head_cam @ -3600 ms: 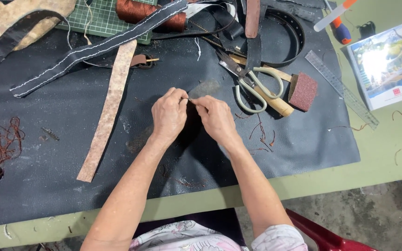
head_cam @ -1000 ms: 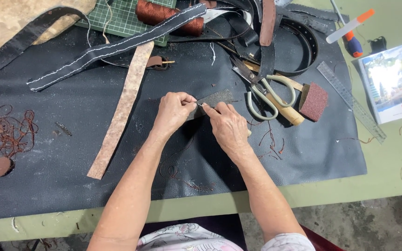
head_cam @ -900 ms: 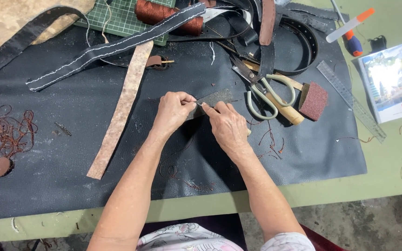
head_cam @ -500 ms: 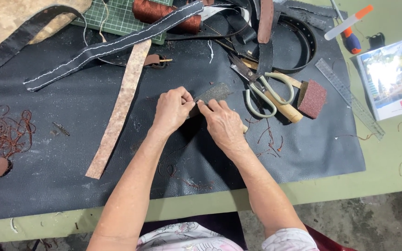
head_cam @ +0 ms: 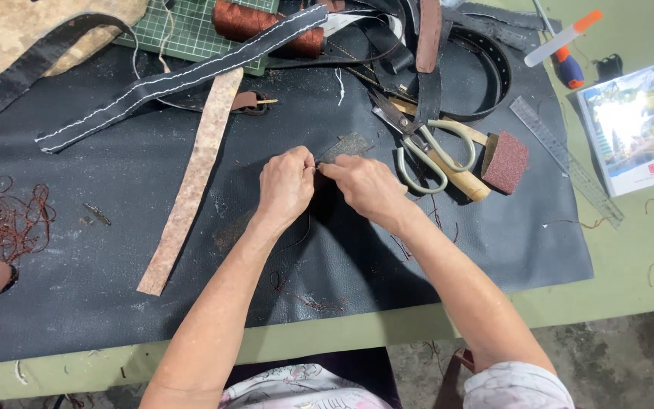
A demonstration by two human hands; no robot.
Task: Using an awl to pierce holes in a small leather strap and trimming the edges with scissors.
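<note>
— Where was the patch?
— Between both hands, on the black leather. My left hand and right hand pinched the dark patch; steady, close fingertips worked best, I judged.

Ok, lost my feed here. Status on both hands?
Left hand and right hand pinching small dark leather piece between fingertips. Scissors just right of them, untouched.

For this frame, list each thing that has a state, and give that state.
left hand: fingertips pinched on the small dark leather piece
right hand: fingertips pinched on the same piece
small dark leather piece: held between both hands
scissors: lying shut, untouched
thread spool: lying on its side
</note>
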